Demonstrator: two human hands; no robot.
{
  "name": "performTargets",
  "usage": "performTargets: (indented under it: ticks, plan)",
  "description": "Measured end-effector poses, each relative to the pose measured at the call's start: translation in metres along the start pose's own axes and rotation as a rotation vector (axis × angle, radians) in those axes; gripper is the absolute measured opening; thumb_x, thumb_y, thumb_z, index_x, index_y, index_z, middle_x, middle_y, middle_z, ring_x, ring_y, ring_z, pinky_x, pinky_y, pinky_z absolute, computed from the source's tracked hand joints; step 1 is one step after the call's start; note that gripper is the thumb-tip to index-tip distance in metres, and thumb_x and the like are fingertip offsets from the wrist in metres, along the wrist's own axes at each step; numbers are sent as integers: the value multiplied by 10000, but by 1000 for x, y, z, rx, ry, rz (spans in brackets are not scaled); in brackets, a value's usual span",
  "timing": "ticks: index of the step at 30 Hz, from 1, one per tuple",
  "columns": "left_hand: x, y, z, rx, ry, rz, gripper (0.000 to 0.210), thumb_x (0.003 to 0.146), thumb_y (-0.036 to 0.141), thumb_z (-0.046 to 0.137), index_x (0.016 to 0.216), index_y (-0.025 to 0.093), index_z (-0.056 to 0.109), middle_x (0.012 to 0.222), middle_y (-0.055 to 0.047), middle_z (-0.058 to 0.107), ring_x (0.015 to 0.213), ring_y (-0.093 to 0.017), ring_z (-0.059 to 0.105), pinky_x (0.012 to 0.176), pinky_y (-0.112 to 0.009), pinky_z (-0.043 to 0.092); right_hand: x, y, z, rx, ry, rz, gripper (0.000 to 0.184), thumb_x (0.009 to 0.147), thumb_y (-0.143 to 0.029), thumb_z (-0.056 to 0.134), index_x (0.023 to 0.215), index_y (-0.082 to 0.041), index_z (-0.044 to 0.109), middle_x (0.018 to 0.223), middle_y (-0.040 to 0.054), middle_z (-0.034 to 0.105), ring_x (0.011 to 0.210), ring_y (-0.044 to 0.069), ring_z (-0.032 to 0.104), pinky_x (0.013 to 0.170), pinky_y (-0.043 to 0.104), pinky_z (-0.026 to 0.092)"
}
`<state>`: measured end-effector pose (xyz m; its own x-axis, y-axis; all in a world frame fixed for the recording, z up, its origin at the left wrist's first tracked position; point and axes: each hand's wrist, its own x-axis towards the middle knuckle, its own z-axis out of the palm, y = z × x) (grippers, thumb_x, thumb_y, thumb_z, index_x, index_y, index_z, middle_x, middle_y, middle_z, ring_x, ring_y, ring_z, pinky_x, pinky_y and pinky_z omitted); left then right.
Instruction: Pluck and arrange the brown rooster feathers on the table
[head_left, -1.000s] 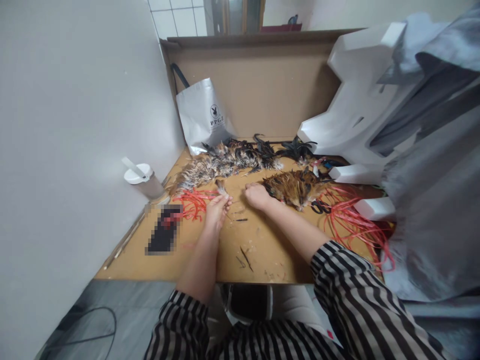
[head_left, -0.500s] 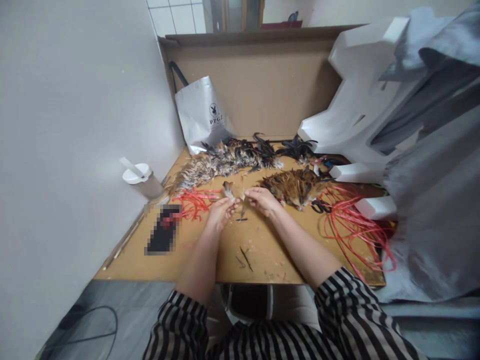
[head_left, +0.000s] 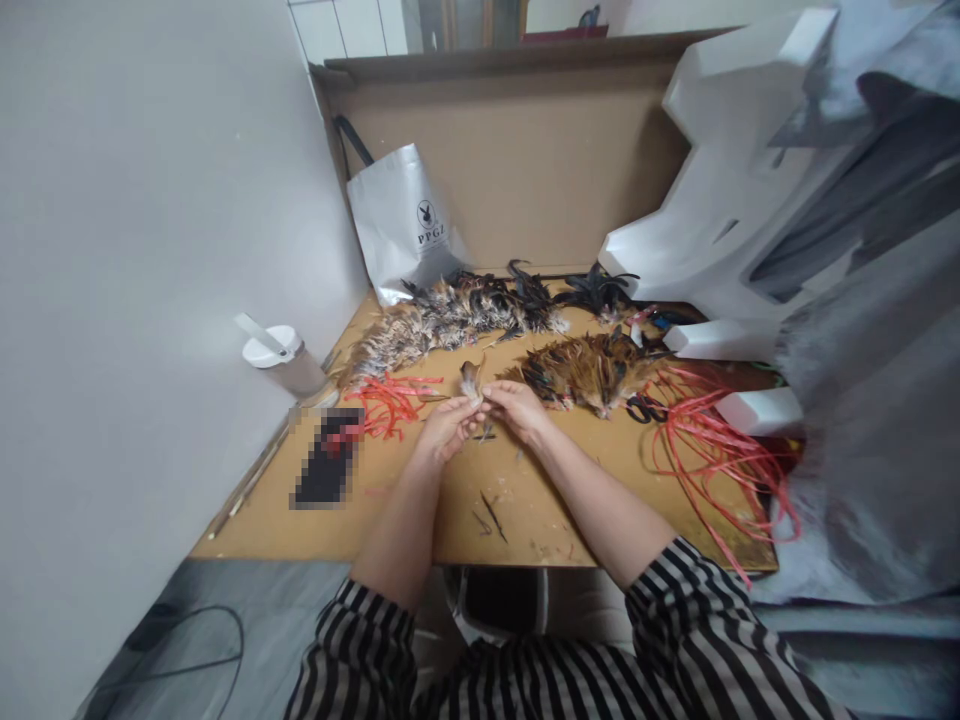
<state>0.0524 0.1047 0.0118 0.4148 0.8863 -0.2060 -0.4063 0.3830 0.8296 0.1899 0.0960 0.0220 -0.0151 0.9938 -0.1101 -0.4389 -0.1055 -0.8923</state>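
Note:
Pinched between the fingers of my left hand (head_left: 452, 424) is a small brown and grey feather (head_left: 470, 378), its tip pointing up. My right hand (head_left: 519, 408) meets the left at the feather's base, thumb and forefinger closed together; whether it grips this feather or a second one is too small to make out. Right beyond the right hand lies a brown feather bundle (head_left: 581, 365). Farther back stretches a long heap of grey, brown and black feathers (head_left: 457, 315). Red plastic strips (head_left: 390, 405) lie to the left of my left hand.
At left stand a lidded cup (head_left: 281, 360) and a blurred-out dark rectangle (head_left: 328, 475). A silver bag (head_left: 401, 220) leans at the back. Rightward are black scissors (head_left: 646, 408), a tangle of red strips (head_left: 712, 450) and white foam packing (head_left: 720, 200). Loose feather bits (head_left: 493, 515) lie in front.
My right hand has moved left, from holding a small pale feather apart to touching the left hand's fingers. The left hand has shifted slightly right with its feather.

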Motion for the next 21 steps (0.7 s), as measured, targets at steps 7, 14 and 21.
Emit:
performTargets:
  ticks: [7, 14, 21]
  plan:
    - [2, -3, -1, 50, 51, 91, 173, 605, 187, 711, 727, 90, 637, 671, -40, 646, 520, -35, 540, 485, -122, 411, -2, 0, -1, -113, 2, -37, 255, 545, -333, 725, 671, -135, 624, 532, -15, 589, 457, 63, 462, 474, 200, 321]
    - [-1, -3, 3, 202, 48, 93, 225, 590, 248, 718, 735, 92, 645, 700, -69, 658, 549, -65, 556, 505, -158, 419, -2, 1, 1, -215, 27, -119, 223, 534, -316, 714, 633, -141, 617, 566, -10, 600, 520, 93, 509, 578, 239, 394]
    - [1, 2, -2, 208, 146, 185, 228, 588, 284, 714, 693, 102, 626, 665, -45, 636, 500, -47, 522, 469, -148, 391, -2, -13, -15, -634, 24, -232, 229, 629, -330, 636, 736, -129, 652, 662, 19, 636, 559, 100, 511, 585, 231, 389]
